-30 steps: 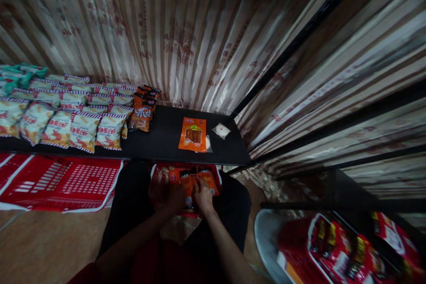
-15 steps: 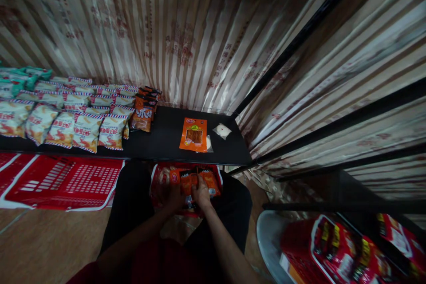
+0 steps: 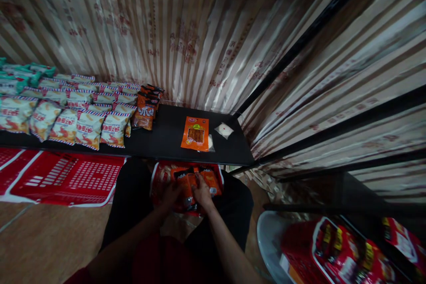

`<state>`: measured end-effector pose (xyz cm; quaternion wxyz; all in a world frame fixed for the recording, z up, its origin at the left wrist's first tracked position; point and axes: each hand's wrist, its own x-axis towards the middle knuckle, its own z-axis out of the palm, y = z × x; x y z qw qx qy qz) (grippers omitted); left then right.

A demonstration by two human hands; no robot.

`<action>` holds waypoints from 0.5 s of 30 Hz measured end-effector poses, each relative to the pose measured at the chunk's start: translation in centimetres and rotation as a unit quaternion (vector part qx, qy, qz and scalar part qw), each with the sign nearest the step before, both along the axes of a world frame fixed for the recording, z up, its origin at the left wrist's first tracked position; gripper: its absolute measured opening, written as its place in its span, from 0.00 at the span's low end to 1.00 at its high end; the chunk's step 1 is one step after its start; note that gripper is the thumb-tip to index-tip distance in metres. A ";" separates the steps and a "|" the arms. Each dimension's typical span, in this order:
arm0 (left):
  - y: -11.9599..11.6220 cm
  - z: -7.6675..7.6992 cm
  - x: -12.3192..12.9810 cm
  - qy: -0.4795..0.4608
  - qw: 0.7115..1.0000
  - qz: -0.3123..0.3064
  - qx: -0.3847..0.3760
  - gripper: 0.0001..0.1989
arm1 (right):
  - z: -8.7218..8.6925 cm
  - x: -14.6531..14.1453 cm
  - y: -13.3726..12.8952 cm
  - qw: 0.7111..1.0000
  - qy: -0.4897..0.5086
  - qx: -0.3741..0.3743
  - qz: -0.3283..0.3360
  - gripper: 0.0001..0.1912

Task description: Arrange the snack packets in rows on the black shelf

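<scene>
Between my knees is a red basket (image 3: 220, 173) holding several orange packets (image 3: 210, 179). My left hand (image 3: 171, 193) is at the left side of an orange and black packet (image 3: 184, 183) in the basket; its fingers are dark and hard to make out. My right hand (image 3: 201, 191) has its fingers wrapped on the orange packets in the middle. On the black shelf (image 3: 166, 142) above lie a flat orange packet (image 3: 195, 133), partly over a small clear packet (image 3: 211, 143), and a small white packet (image 3: 224, 130) to the right.
Rows of white snack bags (image 3: 88, 128) and a few orange-brown bags (image 3: 144, 111) stand on the shelf's left. Red baskets (image 3: 89, 177) lie below it. At the lower right are a grey tub (image 3: 266, 239) and red packets (image 3: 342, 248). Black bars (image 3: 299, 44) cross before a striped curtain.
The orange packets under my hands have shifted, and more of the black-topped packet shows beside my left hand. My hands stay inside the basket. The view has moved slightly.
</scene>
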<state>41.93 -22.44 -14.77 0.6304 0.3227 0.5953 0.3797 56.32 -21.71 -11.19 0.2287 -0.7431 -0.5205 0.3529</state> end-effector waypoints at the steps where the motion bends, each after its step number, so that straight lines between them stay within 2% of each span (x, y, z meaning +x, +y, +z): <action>1: 0.1 0.2 -0.2 -0.006 1.000 -0.003 -0.007 0.19 | 0.0 0.0 0.0 1.000 0.018 0.007 -0.002 0.33; 8: 0.0 1.6 -0.9 -0.017 0.999 0.018 -0.038 0.22 | 0.7 -0.4 -0.2 0.990 0.137 0.019 0.003 0.32; 15: -0.8 2.5 -0.5 -0.058 0.995 0.058 -0.054 0.28 | 2.1 -0.9 -0.6 0.969 0.245 -0.030 0.019 0.30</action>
